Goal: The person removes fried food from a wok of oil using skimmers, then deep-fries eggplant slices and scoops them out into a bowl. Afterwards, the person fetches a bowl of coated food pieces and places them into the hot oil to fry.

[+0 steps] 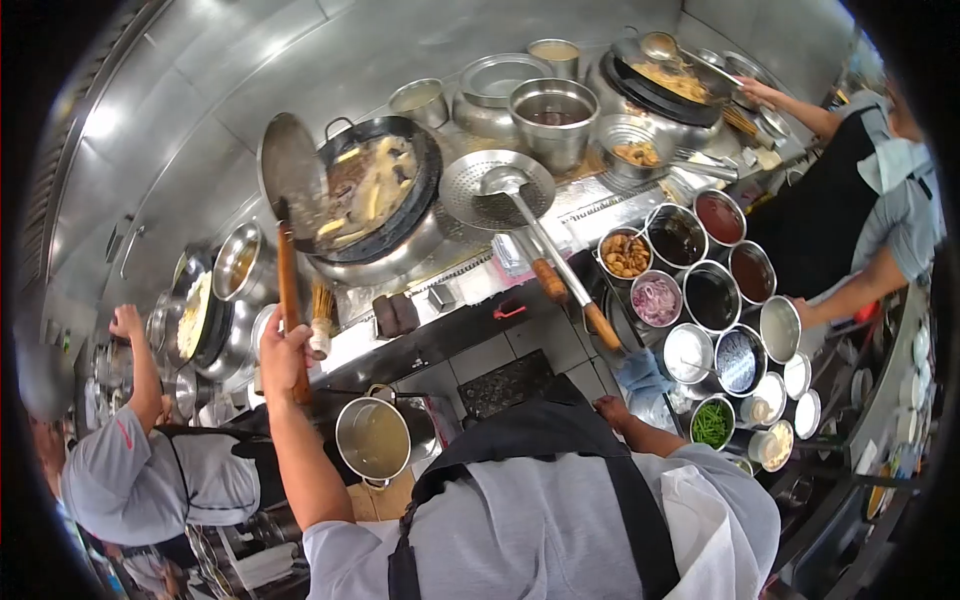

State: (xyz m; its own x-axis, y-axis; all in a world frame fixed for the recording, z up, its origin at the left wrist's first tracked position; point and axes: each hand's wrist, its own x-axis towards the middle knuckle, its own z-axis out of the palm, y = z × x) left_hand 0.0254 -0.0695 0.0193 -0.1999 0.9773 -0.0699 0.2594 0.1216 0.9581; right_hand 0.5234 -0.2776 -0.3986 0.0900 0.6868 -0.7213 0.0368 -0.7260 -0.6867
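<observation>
My left hand [285, 350] is closed around the wooden handle of a large round skimmer [287, 150]. Its wide metal head leans into the left side of a black wok [425, 190], where pale strips and dark pieces lie in bubbling oil [375, 185]. Low by my waist is my right hand [612, 411], fingers curled; what they hold, if anything, is hidden. A blue cloth [640, 375] hangs just beside it. A perforated strainer [470, 205] rests right of the wok with a ladle [510, 183] lying across it, both handles pointing toward me.
Containers of sauces, sliced onion [656, 301] and green pieces [711, 424] crowd the right side. A pot [373, 440] stands low on my left, a bamboo brush [321, 320] above it. Co-workers [150, 470] stand left and right [830, 200], the right one reaching over another wok [690, 100].
</observation>
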